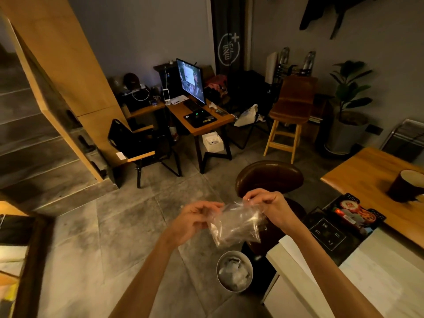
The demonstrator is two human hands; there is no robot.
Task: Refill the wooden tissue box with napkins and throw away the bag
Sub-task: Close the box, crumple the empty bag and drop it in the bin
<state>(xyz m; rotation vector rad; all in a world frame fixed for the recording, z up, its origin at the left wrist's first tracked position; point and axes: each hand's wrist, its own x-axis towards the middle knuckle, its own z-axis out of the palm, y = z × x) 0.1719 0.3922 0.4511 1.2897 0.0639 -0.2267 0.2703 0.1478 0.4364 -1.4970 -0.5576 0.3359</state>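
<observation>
I hold a clear, crumpled plastic bag (236, 223) in front of me with both hands, over the floor. My left hand (195, 218) pinches its left top edge, and my right hand (267, 204) pinches its right top corner. The bag hangs down between them and looks empty. Directly below it on the floor stands a small round bin (234, 273) with a pale rim, holding crumpled light-coloured waste. No wooden tissue box or napkins are visible.
A brown padded stool (270, 177) stands just behind the bag. A white counter (371, 271) with a dark menu card (330, 232) lies to my right, a wooden table (367, 171) beyond it. A desk with a monitor (191, 81) and a black chair (135, 143) stand across the tiled floor.
</observation>
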